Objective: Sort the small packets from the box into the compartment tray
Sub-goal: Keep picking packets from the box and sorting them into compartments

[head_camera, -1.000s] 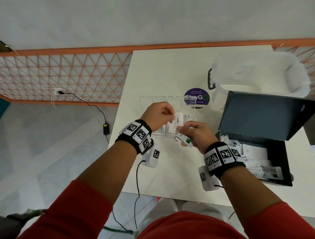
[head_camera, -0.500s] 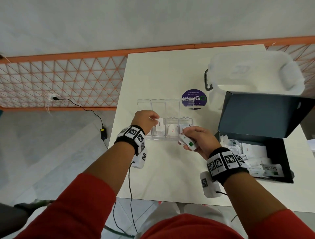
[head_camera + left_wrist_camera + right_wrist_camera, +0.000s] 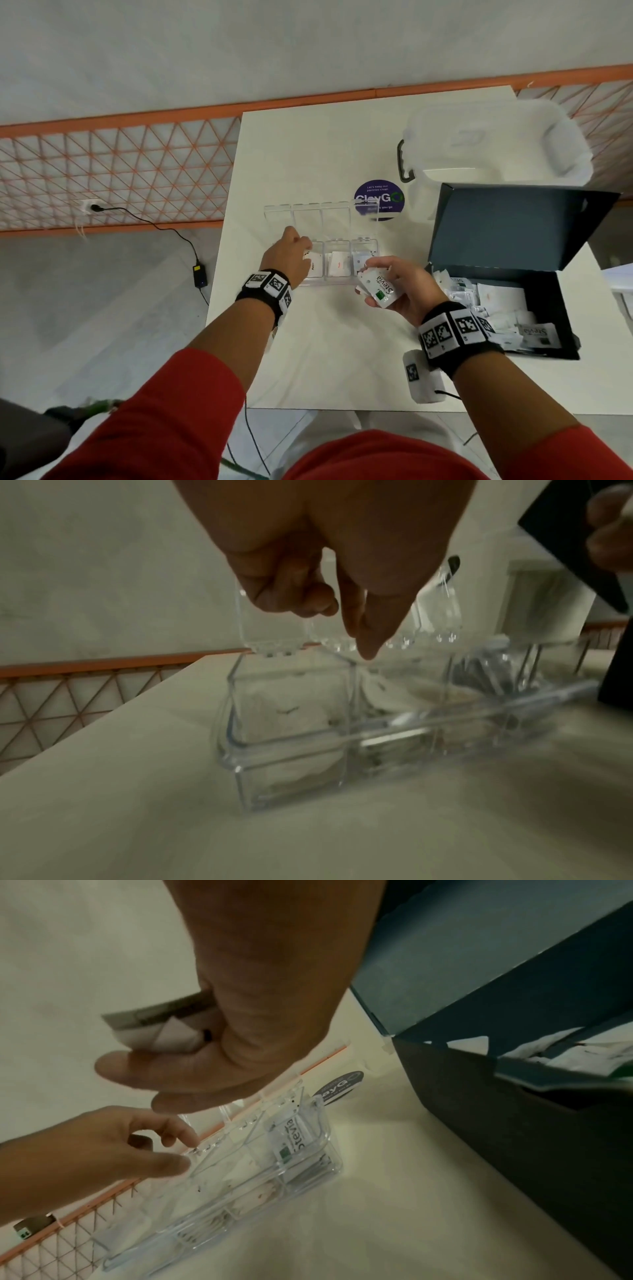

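Nearest the person, the right hand (image 3: 400, 291) is curled around a small bunch of white packets (image 3: 378, 287), the top one printed "Stevia" with a green square, held just above the white surface (image 3: 329, 359). To the right of that hand sits the dark box (image 3: 561, 308), its lid standing open behind it and a heap of more white packets (image 3: 496, 308) lying loose inside. Just beyond the right hand and a little to its left is the clear compartment tray (image 3: 337, 281), with its clear lids tipped open on the far side. The left hand (image 3: 289, 255) is over the tray's left end, holding nothing: the left wrist view shows one finger (image 3: 368, 631) pointing straight down at the divider between the two leftmost compartments while the other fingers are loosely curled. Packets lie in the compartments; the one nearest the right hand holds a "Stevia" packet (image 3: 291, 1137) standing on edge, and the middle one a packet with red print (image 3: 339, 263). Farther off, past the tray, a round purple sticker (image 3: 378, 200) lies on the surface, and beyond the box stands a clear plastic tub (image 3: 496, 140) with a dark handle.
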A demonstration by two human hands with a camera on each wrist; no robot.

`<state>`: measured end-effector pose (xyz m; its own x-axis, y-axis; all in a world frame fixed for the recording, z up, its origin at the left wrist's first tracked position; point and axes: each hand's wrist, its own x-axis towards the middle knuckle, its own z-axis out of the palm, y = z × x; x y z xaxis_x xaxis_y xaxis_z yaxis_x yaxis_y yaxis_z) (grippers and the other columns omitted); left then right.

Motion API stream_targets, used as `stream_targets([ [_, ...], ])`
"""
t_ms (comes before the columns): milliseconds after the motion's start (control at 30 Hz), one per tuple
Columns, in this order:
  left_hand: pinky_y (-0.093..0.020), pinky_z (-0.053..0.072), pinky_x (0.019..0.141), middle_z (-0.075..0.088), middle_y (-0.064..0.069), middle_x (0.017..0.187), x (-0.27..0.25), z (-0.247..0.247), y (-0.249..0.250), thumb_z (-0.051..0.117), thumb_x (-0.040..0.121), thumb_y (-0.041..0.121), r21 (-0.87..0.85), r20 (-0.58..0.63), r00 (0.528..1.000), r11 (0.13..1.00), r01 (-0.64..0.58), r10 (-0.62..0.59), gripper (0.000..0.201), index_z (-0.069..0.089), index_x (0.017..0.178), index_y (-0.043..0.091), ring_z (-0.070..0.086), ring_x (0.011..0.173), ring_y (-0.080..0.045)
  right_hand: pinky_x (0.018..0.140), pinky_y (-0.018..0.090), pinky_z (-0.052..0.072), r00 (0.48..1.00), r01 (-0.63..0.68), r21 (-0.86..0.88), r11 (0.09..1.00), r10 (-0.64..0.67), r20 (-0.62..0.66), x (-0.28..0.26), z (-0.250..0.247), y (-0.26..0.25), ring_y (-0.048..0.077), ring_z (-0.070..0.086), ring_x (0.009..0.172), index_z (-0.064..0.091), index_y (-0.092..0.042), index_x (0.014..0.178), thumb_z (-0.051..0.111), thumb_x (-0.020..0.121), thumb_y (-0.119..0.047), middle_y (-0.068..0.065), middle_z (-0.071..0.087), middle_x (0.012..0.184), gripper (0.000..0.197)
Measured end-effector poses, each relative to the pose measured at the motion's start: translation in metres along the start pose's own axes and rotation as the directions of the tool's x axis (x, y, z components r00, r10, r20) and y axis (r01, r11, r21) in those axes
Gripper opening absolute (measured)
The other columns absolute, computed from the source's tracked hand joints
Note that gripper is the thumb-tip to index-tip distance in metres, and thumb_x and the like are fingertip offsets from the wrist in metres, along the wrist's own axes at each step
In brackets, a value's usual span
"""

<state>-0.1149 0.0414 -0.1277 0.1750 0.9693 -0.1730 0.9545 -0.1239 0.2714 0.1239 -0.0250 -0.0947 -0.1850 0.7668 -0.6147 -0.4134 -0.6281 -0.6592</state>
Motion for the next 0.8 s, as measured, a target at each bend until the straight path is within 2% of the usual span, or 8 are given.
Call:
stream_targets([
  [100,-0.024,0.042,0.07,0.048,0.004,0.107,-0.004,-0.014,0.011,0.061,0.089,0.026,-0.171,-0.08,0.997,0.985,-0.033,0.02,0.018,0.064,0.104,0.018,0.052,0.073,-0.015,0.061,0.041,0.06,1.0,0.003,0.001,1.0,-0.003,0.02,0.003,-0.003,0.001,0.043,0.072,0.086,0.072,-0.007,0.097,0.042,0.085,0.007,0.017,0.074,0.1,0.036],
  [167,-0.024,0.044,0.07,0.053,0.008,0.092,-0.007,-0.024,0.027,0.063,0.087,0.033,-0.297,-0.086,0.995,0.952,-0.072,0.048,0.014,0.067,0.093,0.021,0.055,0.076,-0.012,0.061,0.04,0.06,0.999,0.021,-0.02,1.0,-0.02,0.026,0.005,-0.001,0.0,0.041,0.073,0.085,0.07,-0.007,0.102,0.042,0.089,0.012,0.016,0.075,0.098,0.036],
  [267,-0.018,0.043,0.063,0.063,0.011,0.079,-0.014,-0.037,0.052,0.069,0.077,0.051,-0.487,0.063,0.996,0.873,-0.021,0.059,0.02,0.067,0.082,0.031,0.059,0.07,-0.003,0.063,0.04,0.061,0.997,0.071,-0.057,0.996,-0.07,0.024,0.008,0.004,-0.002,0.034,0.073,0.079,0.068,-0.009,0.104,0.048,0.09,0.011,0.016,0.075,0.093,0.032],
  [333,-0.017,0.045,0.061,0.063,0.012,0.078,-0.019,-0.039,0.064,0.073,0.067,0.06,-0.53,0.166,0.982,0.848,0.011,0.091,0.029,0.066,0.083,0.036,0.06,0.067,0.001,0.061,0.037,0.06,0.995,0.104,-0.069,0.992,-0.104,0.009,0.01,0.005,-0.002,0.027,0.071,0.071,0.068,-0.012,0.105,0.051,0.089,0.011,0.014,0.073,0.085,0.032],
  [467,-0.024,0.052,0.063,0.065,0.008,0.079,-0.023,-0.038,0.075,0.084,0.065,0.042,-0.562,0.229,0.97,0.825,0.061,0.083,0.037,0.063,0.095,0.033,0.065,0.063,-0.006,0.057,0.033,0.057,0.989,0.146,-0.096,0.985,-0.148,-0.013,0.009,0.004,-0.002,0.02,0.069,0.066,0.068,-0.016,0.099,0.056,0.088,0.008,0.008,0.072,0.079,0.029],
  [567,-0.023,0.049,0.063,0.071,0.005,0.074,-0.023,-0.041,0.076,0.082,0.072,0.026,-0.628,0.19,0.98,0.775,0.071,0.064,0.029,0.064,0.095,0.029,0.068,0.062,-0.007,0.064,0.039,0.06,0.988,0.152,-0.061,0.987,-0.154,-0.028,0.007,0.0,-0.002,0.029,0.072,0.081,0.069,-0.012,0.093,0.059,0.09,0.007,0.011,0.073,0.097,0.022],
  [667,-0.026,0.052,0.063,0.074,0.0,0.077,-0.021,-0.047,0.075,0.076,0.077,0.015,-0.681,0.173,0.984,0.727,0.092,0.037,0.022,0.065,0.094,0.023,0.07,0.065,-0.012,0.065,0.039,0.06,0.988,0.145,-0.043,0.989,-0.147,-0.047,0.003,-0.006,-0.004,0.035,0.072,0.089,0.071,-0.01,0.089,0.06,0.088,0.009,0.015,0.071,0.107,0.022],
  [800,-0.018,0.046,0.052,0.074,-0.001,0.078,-0.019,-0.049,0.086,0.072,0.079,0.008,-0.707,0.198,0.978,0.701,0.092,0.072,0.02,0.061,0.089,0.021,0.07,0.063,-0.013,0.063,0.037,0.059,0.992,0.122,-0.028,0.992,-0.123,-0.031,-0.001,-0.011,-0.006,0.03,0.073,0.083,0.072,-0.011,0.091,0.068,0.085,0.005,0.016,0.074,0.098,0.017],
])
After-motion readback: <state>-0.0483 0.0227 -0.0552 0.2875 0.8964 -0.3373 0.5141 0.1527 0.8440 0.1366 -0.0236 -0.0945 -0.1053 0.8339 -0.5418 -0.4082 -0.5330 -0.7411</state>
